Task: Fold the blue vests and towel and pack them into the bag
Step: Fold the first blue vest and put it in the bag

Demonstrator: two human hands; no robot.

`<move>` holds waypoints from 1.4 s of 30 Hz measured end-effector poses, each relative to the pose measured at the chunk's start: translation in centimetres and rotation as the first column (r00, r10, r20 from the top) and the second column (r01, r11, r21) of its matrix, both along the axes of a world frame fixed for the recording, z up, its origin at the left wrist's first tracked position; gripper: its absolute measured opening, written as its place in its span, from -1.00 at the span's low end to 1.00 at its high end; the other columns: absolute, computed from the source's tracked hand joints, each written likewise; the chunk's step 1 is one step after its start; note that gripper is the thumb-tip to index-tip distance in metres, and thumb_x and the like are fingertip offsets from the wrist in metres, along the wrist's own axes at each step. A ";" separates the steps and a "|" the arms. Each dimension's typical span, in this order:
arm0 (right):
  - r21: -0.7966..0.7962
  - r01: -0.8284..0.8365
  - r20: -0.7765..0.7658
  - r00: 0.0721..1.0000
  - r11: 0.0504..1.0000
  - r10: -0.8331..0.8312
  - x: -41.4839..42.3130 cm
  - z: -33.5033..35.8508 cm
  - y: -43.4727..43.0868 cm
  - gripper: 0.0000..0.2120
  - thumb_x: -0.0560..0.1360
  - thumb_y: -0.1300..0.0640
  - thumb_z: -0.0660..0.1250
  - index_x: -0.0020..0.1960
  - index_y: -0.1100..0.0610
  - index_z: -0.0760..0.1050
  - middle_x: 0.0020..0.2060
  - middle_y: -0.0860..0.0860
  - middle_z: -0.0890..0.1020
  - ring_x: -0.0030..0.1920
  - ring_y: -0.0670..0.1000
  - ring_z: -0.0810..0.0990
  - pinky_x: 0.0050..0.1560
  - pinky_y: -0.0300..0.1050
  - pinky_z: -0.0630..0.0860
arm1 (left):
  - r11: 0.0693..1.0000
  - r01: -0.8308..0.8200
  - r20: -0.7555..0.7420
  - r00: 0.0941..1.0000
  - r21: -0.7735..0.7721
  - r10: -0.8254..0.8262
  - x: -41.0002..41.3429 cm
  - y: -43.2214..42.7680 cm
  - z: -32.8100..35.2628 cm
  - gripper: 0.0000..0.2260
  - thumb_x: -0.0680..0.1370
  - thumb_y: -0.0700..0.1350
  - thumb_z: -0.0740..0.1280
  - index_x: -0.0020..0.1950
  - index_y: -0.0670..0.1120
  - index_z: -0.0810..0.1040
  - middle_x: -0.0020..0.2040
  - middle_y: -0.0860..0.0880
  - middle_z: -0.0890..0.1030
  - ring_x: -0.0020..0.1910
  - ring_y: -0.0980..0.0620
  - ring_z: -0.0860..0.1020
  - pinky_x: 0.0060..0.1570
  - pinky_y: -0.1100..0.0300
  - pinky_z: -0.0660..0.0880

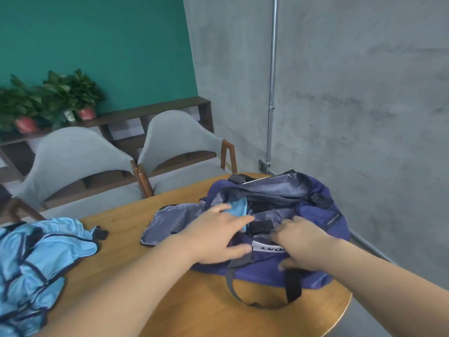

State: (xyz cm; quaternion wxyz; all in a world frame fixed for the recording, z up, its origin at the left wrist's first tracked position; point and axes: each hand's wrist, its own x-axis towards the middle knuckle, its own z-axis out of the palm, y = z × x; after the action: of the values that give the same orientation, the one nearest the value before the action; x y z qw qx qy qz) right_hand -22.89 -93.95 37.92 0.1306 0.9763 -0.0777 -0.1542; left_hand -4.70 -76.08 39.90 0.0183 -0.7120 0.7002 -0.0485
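Because the round wooden surface (136, 215) carries the purple bag (315, 215) close to its right edge, a hard push could slide the bag toward that edge, and its soft mouth could sag and snag the cloth. A loose pile of blue vests (36, 251) lies at the near left, well apart from the bag. One folded light-blue piece (237, 206), vest or towel unclear, sits in the bag's mouth at its left end. The left hand (213, 232) presses on it, fingers fairly straight and spread. The right hand (301, 242) grips the bag's near rim, fingers curled, though motion blur softens them.
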 end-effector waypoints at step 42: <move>0.196 0.138 0.278 0.942 0.971 -0.190 7.8 3.2 -8.1 0.16 0.28 -0.59 0.35 0.66 -0.24 -0.15 0.67 0.01 -0.16 0.65 0.22 -0.17 0.54 0.47 0.08 | 0.998 -0.017 -0.155 0.988 0.058 0.026 -2.3 -1.7 -1.3 -0.16 0.50 0.11 0.42 0.69 0.11 0.08 0.21 -0.07 0.54 0.34 -0.04 0.36 0.62 0.04 0.02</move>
State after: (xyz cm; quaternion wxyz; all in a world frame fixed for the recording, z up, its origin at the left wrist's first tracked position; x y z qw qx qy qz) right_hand -15.07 -102.10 41.16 0.0186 0.9861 -0.1636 -0.0236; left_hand -7.00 -77.74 38.60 -0.0155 -0.7203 0.6929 0.0273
